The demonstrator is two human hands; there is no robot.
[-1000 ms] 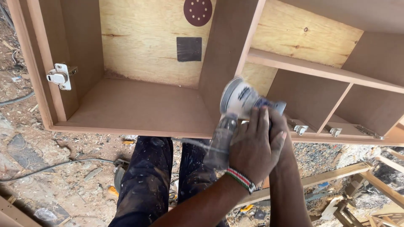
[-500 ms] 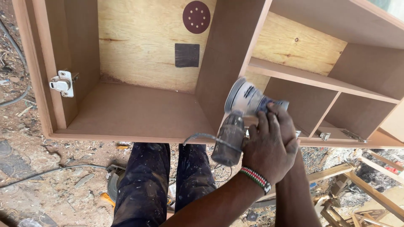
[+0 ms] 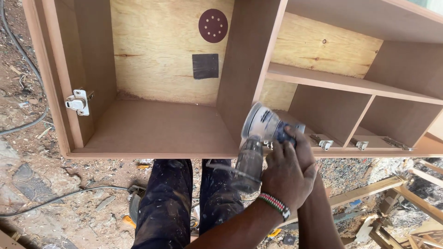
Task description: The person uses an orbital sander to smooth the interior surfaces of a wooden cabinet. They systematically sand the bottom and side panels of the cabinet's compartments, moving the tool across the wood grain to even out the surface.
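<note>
Both hands are wrapped around an orbital sander (image 3: 264, 125), the left hand (image 3: 285, 174) clasped over the right hand (image 3: 302, 140), likely to steady the tool as its pad presses against the front edge of the cabinet's upright divider (image 3: 244, 74). The brown cabinet (image 3: 152, 129) lies open toward the person. Its large left compartment holds a round red sanding disc (image 3: 213, 26) and a dark square sandpaper sheet (image 3: 205, 66) on the plywood back.

head-worn view, looking steeply down, close over cabinet (image 3: 152, 129)
</note>
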